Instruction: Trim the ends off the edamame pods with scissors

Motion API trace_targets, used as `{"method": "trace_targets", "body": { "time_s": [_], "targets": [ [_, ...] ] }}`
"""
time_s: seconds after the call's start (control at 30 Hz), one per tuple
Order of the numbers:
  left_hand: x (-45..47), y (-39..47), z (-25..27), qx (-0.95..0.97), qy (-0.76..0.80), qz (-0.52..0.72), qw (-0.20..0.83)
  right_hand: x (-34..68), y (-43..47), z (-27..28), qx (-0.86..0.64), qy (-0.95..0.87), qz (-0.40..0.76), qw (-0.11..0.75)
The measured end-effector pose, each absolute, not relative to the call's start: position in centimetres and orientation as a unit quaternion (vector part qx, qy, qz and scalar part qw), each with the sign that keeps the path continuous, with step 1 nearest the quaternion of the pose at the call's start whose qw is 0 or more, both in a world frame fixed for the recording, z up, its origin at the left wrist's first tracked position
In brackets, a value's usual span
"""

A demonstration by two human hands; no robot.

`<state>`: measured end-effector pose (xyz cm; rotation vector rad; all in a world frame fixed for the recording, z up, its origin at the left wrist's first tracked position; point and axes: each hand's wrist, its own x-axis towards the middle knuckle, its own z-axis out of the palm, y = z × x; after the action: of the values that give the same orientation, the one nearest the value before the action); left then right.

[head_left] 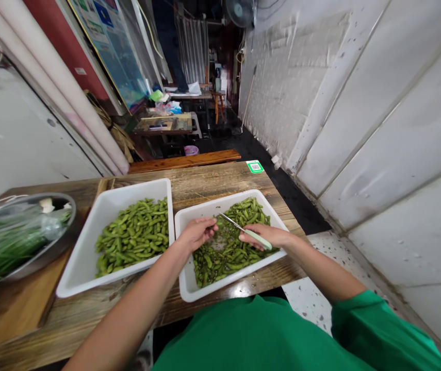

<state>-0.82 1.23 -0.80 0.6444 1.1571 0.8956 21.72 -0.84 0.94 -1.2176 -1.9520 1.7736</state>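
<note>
No words are legible. A QR card (255,167) lies at two o'clock on the table (200,181); the poster (112,56) between ten and eleven is unreadable.

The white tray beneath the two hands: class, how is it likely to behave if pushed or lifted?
Pushed, the white tray would probably slide rather than tip, since it sits broad and low on the wooden table. Lifted, it may feel fairly weighty, given its many green pods. Those look loose, so tilting would likely shift them.
</note>
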Motion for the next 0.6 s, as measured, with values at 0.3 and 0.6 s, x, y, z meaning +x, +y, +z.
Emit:
{"method": "trace_targets", "body": {
  "time_s": [0.3,0.6],
  "targets": [
    [-0.03,0.67,0.18,0.278,0.472,0.430,0.718,21.61,-1.01,1.45,-0.403,-0.667,0.613,0.132],
    [0.00,0.43,0.13,0.303,0.460,0.408,0.728,21.64,-0.94,1.00,-0.404,-0.656,0.623,0.134]
  ]
}}
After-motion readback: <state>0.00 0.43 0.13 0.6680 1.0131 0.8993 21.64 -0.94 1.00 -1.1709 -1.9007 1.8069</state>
